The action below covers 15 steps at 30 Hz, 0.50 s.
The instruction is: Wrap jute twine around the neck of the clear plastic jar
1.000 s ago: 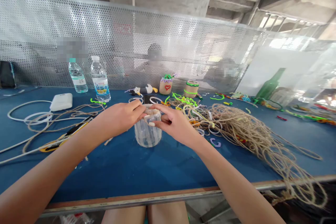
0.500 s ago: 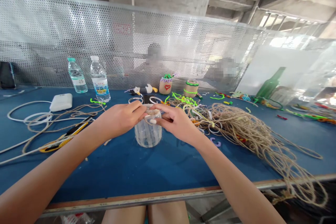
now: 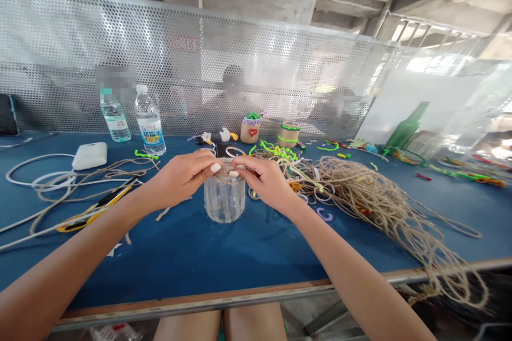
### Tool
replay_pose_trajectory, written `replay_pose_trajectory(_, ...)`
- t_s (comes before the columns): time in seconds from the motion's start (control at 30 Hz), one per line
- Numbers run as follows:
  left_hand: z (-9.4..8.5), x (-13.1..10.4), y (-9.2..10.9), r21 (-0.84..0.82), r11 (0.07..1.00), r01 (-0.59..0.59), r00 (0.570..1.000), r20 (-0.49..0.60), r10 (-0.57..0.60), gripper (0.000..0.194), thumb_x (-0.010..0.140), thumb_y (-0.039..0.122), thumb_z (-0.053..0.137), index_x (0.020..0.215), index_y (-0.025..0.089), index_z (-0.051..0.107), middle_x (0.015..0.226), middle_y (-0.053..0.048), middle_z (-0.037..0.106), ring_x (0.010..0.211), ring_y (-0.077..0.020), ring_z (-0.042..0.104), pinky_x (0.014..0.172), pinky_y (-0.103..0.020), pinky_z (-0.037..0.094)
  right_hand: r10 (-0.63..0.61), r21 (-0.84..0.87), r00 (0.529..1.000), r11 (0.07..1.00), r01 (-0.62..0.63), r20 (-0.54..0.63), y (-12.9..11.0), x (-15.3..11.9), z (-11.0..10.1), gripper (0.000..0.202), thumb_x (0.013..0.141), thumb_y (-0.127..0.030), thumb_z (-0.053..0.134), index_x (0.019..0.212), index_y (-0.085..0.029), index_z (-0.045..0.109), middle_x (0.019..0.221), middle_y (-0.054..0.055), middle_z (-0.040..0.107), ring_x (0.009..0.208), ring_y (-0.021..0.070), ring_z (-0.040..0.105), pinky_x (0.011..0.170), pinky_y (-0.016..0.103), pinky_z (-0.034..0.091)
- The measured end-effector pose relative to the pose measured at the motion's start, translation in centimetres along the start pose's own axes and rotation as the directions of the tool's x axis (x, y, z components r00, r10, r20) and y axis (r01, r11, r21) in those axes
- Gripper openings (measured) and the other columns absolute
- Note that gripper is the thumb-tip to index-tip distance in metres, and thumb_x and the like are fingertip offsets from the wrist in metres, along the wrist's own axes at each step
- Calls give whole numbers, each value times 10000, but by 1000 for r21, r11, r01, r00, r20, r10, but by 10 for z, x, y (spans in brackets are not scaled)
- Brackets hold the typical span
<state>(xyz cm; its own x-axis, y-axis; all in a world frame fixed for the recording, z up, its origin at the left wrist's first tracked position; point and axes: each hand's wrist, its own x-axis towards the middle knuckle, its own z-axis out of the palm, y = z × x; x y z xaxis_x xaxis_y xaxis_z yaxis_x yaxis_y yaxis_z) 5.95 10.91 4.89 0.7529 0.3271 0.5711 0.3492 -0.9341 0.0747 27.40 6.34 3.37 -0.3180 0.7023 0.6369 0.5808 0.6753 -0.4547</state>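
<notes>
Head view, as I stand by: two bare hands at a blue table, a glass jar between them.
Glass jar: one, clear, with whitish upright stripes; standing upright on the table, before the person, near the front edge.
Twine: brown, at the jar's neck; its course partly hidden by fingers.
Left hand: at the jar's left side, thumb and fingers closed in a pinch on the twine.
Right hand: at the jar's right side, thumb and forefinger likewise pinching the twine, pale nails showing.
Rope heap: tan, loose, right of the hands, its strands trailing over the table's edge.
Decorated jars: two, behind the work; one with a red heart, one with green bands.
Plastic bottles: two, upright at left rear, one teal-capped, one white-capped.
Cutter: yellow and black, lying left, beside the left forearm.
White box: flat on the table, near a white cable.
Green bottle: upright, far right.
</notes>
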Motion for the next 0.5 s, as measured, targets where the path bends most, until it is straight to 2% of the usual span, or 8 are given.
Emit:
replay_pose_trajectory(0.17, -4, -2, -5, -79, 996, -38, 997, 60, 43, 265, 980, 285, 405, 1166, 188, 567, 1008, -44, 610, 912, -135, 582, 783, -217, 439, -41, -30, 998, 999, 40, -45, 3, -1, 5, 208, 891, -172, 470, 972, -170, 662, 677, -11, 610, 495, 78, 389, 535, 204, 303)
replay_pose_trajectory(0.27, -3, -2, -6, -53, 998, -36, 999, 17, 37, 250, 959, 294, 457, 1122, 173, 602, 968, -46, 636, 854, -138, 601, 733, -217, 447, -31, -34, 998, 999, 29, -52, 3, -2, 6, 222, 888, -180, 471, 991, -167, 667, 681, -4, 620, 494, 82, 419, 532, 205, 317)
replay_pose_trajectory(0.37, -1, -1, -6, 2, 998, -65, 996, -53, 65, 252, 966, 282, 439, 1054, 152, 635, 922, -51, 659, 814, -136, 620, 699, -215, 454, -18, -40, 999, 999, 16, -41, 3, -2, 7, 227, 893, -190, 466, 999, -174, 666, 696, 0, 632, 491, 84, 437, 523, 207, 315)
replay_pose_trajectory(0.5, 0, -1, -5, 179, 968, -174, 979, -75, 190, 297, 988, 261, 372, 1037, 117, 626, 923, -75, 661, 807, -142, 641, 686, -218, 480, -18, -30, 998, 999, 17, -58, 3, -3, 8, 227, 893, -193, 471, 1009, -178, 664, 776, 17, 673, 516, 89, 473, 532, 210, 331)
